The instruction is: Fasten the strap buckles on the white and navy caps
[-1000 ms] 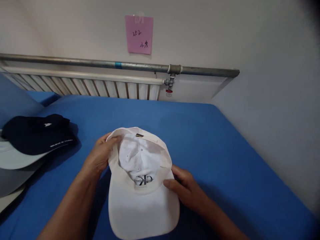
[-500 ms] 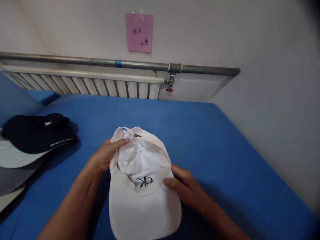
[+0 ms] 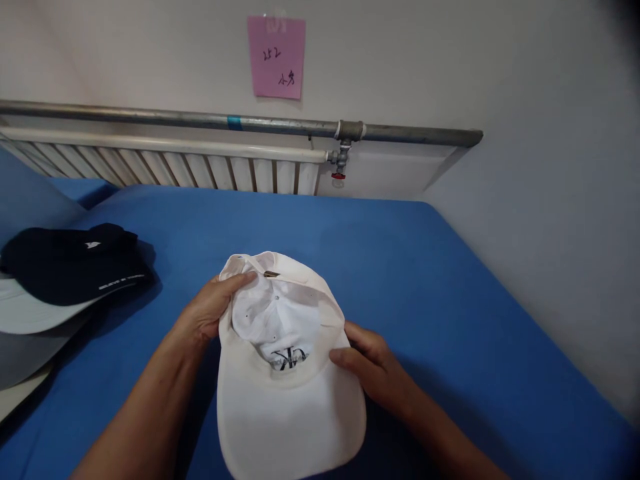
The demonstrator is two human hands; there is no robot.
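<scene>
A white baseball cap (image 3: 295,413) is held over the blue surface, its hollow inside facing me and its brim pointing toward me. Dark stitched lettering shows inside the front, and a small metal buckle sits on the back strap. My left hand (image 3: 213,303) grips the cap's left edge, thumb inside near the strap and fingers hidden behind. On the other side, my right hand (image 3: 373,367) pinches the cap where the brim meets the crown, with the thumb on top and the fingers partly hidden beneath.
Several caps lie stacked at the left, a black cap (image 3: 70,260) uppermost. The blue-covered surface (image 3: 475,320) reaches a white radiator (image 3: 200,167) and a metal pipe (image 3: 280,127) with a red-handled valve (image 3: 339,177). A pink note (image 3: 277,57) is taped to the wall.
The cap is tilted slightly, its brim shifted a little to the right. Both hands keep their hold. The whole view has shifted slightly.
</scene>
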